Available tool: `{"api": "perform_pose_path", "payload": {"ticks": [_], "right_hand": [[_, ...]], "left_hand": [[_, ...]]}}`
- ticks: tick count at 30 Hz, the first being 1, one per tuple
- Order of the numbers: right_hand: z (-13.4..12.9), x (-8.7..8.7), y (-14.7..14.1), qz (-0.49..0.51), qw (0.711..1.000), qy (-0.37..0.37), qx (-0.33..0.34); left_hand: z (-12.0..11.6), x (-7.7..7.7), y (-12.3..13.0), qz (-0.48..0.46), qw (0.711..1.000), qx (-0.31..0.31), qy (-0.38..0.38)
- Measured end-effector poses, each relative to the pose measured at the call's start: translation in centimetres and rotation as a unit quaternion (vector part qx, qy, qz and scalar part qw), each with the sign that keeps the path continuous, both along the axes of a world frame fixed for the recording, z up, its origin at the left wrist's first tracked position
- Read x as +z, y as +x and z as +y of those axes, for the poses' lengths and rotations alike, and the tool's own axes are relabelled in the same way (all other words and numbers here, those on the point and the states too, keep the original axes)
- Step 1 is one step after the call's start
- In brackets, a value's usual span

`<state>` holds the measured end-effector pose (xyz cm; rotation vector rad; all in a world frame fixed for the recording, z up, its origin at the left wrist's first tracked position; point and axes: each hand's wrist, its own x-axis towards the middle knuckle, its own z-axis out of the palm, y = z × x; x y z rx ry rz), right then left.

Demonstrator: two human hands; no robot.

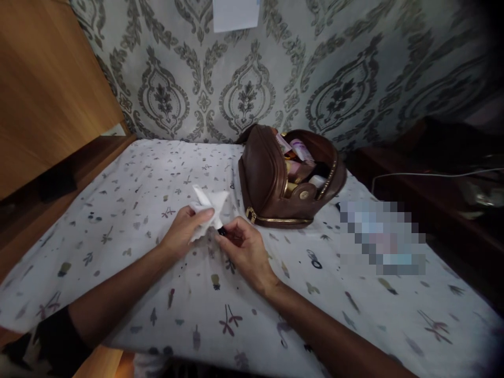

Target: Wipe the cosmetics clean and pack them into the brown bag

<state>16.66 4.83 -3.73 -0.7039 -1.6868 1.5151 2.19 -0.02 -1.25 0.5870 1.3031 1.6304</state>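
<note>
Surface: white cloth (165, 294) with small plant prints.
Left hand (192, 226): grip clamped on crumpled white tissue (210, 203).
Right hand (250, 249): grip clamped on small black item (222, 230), its end at the tissue.
Beyond: filled brown leather bag (263, 178), unzipped.
Progress: tissue meets item; what remains is unclear.

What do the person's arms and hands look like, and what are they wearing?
The left hand and right hand wear no gloves, and no watch or bracelet shows at either wrist. On the left arm there's a black sleeve with pale patches, leaving the forearm bare. The right arm shows no sleeve in the picture.
</note>
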Motion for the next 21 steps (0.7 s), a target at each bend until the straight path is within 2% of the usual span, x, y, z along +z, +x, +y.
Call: {"api": "perform_pose_path", "payload": {"ticks": [3, 8, 10, 16, 19, 21], "right_hand": [[-0.1, 0.1, 0.1, -0.038, 0.999, 0.029, -0.009], [-0.2, 0.1, 0.1, -0.046, 0.997, 0.059, -0.029], [-0.2, 0.1, 0.2, -0.043, 0.998, 0.044, -0.021], [0.1, 0.6, 0.3, -0.002, 0.999, -0.036, 0.039], [0.3, 0.6, 0.4, -0.003, 0.993, -0.088, 0.084], [0.3, 0.4, 0.4, -0.012, 0.989, -0.106, 0.104]], "left_hand": [[0.5, 0.2, -1.2, -0.022, 0.998, 0.066, 0.014], [0.9, 0.0, -1.9, -0.038, 0.996, 0.072, 0.026], [0.7, -0.1, -1.5, -0.036, 0.998, 0.049, 0.019], [-0.1, -0.3, 0.0, -0.028, 0.995, -0.095, -0.001], [-0.1, -0.3, 0.0, -0.024, 0.994, -0.109, 0.006], [0.1, -0.2, -0.4, -0.030, 0.996, -0.082, 0.025]]}}
